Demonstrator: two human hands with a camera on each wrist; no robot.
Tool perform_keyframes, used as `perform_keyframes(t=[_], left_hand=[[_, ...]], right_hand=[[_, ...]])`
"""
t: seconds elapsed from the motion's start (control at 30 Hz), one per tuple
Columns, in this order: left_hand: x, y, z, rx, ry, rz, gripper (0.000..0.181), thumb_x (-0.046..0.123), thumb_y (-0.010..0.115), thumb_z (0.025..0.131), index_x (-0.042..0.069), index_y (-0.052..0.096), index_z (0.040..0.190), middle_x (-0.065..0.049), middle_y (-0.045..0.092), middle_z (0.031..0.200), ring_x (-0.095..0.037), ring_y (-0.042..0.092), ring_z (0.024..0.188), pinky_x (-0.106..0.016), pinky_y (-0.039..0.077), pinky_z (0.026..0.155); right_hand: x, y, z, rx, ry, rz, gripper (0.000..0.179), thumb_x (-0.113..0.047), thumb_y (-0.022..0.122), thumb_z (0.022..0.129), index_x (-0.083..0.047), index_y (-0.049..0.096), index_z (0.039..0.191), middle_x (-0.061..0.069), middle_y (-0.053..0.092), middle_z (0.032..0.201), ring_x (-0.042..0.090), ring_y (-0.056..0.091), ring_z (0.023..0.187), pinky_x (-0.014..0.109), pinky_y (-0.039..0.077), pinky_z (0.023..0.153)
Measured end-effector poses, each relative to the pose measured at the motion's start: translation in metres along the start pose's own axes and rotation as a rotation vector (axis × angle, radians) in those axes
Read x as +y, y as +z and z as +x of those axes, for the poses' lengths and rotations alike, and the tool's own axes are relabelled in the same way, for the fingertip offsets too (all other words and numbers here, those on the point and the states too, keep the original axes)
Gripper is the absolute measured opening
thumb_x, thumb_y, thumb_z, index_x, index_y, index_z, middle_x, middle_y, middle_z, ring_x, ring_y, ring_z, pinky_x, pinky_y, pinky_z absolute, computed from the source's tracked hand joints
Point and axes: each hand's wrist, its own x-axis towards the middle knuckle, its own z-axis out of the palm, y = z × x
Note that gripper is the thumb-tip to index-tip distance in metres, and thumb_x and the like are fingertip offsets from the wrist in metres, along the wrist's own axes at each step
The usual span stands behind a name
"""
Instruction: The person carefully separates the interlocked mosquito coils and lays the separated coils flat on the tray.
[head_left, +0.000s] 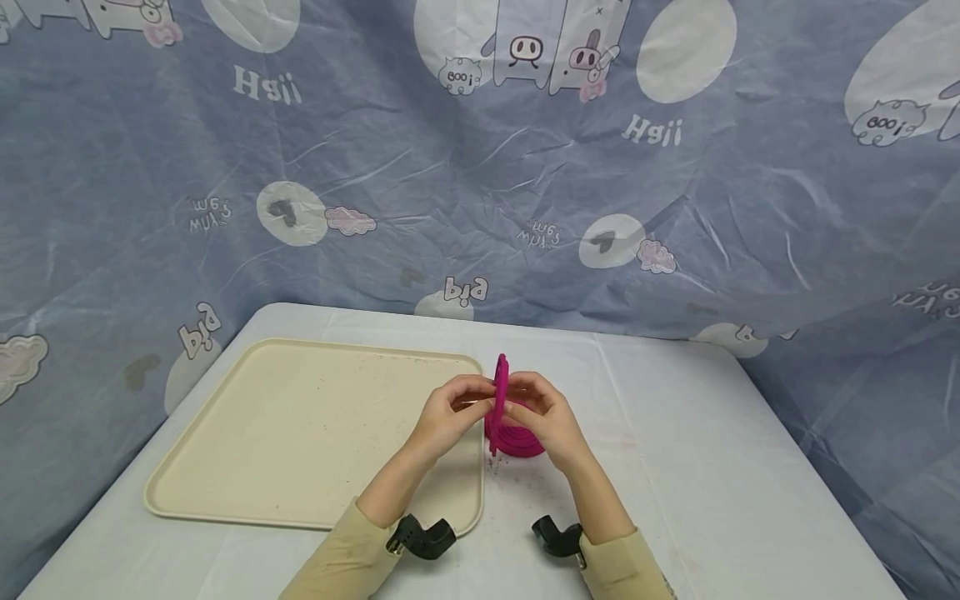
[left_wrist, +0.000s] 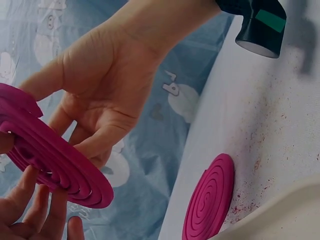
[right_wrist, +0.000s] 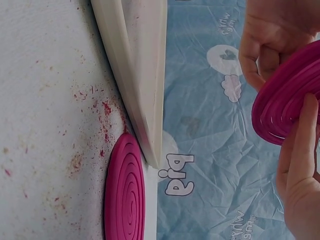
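Both hands hold a magenta mosquito coil (head_left: 500, 392) upright between them, edge-on in the head view. My left hand (head_left: 444, 419) grips it from the left, its fingertips against the coil's face in the left wrist view. From the other side my right hand (head_left: 555, 422) holds it, thumb and fingers on the rings. Narrow gaps show between some rings, and a blunt outer end stands out at the upper left of the left wrist view. Below the hands, more magenta coil (left_wrist: 210, 200) lies flat on the white table; whether it is one or a stack I cannot tell.
A cream tray (head_left: 300, 433) covers the left half of the table, its right rim close beside the lying coil. Magenta crumbs (right_wrist: 105, 112) are scattered on the white tabletop (head_left: 675, 467) near that rim. A printed blue cloth (head_left: 450, 167) hangs behind the table.
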Motion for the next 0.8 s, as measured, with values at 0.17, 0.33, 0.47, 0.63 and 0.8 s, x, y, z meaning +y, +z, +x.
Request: perform_keyframes(t=[0.17, 0.33, 0.47, 0.63, 0.8], left_hand=[[0.0023, -0.0008, -0.0004, -0.005, -0.029, 0.0, 0.017, 0.003, 0.064, 0.085, -0.004, 0.066, 0.1, -0.013, 0.06, 0.116, -0.025, 0.054, 0.11, -0.032, 0.046, 0.09], [0.0019, -0.0001, -0.0004, 0.002, -0.049, -0.002, 0.015, 0.004, 0.063, 0.085, -0.004, 0.066, 0.097, -0.014, 0.057, 0.124, -0.027, 0.049, 0.119, -0.036, 0.046, 0.092], [0.001, 0.0003, 0.0001, 0.013, -0.053, 0.013, 0.014, 0.006, 0.064, 0.084, -0.003, 0.067, 0.095, -0.012, 0.055, 0.126, -0.027, 0.045, 0.122, -0.04, 0.046, 0.093], [0.0007, 0.0009, 0.0002, 0.026, -0.068, -0.004, 0.012, 0.008, 0.065, 0.083, -0.001, 0.067, 0.092, -0.01, 0.053, 0.131, -0.025, 0.043, 0.126, -0.038, 0.045, 0.095], [-0.0011, 0.0028, 0.0009, 0.038, -0.06, -0.057, 0.016, 0.005, 0.065, 0.084, -0.006, 0.061, 0.093, -0.017, 0.051, 0.132, -0.03, 0.049, 0.121, -0.038, 0.044, 0.097]], right_hand=[[-0.0011, 0.0004, -0.0004, -0.02, 0.006, 0.006, 0.032, -0.003, 0.062, 0.088, 0.003, 0.05, 0.117, 0.011, 0.056, 0.108, 0.021, 0.059, 0.098, 0.037, 0.055, 0.077], [-0.0011, 0.0001, -0.001, -0.03, -0.002, -0.005, 0.029, -0.002, 0.06, 0.088, 0.0, 0.051, 0.115, 0.011, 0.055, 0.107, 0.021, 0.058, 0.097, 0.036, 0.055, 0.076], [-0.001, -0.0003, -0.0011, -0.029, -0.014, -0.02, 0.027, -0.001, 0.058, 0.087, -0.001, 0.052, 0.114, 0.012, 0.055, 0.105, 0.021, 0.057, 0.095, 0.034, 0.055, 0.076], [-0.0015, -0.0002, -0.0009, -0.023, -0.022, -0.026, 0.028, -0.002, 0.058, 0.088, -0.001, 0.052, 0.115, 0.012, 0.056, 0.105, 0.02, 0.057, 0.095, 0.032, 0.054, 0.076], [-0.002, 0.0003, 0.0, -0.003, -0.024, -0.032, 0.029, -0.001, 0.057, 0.087, 0.001, 0.049, 0.115, 0.011, 0.057, 0.103, 0.018, 0.057, 0.094, 0.031, 0.054, 0.075]])
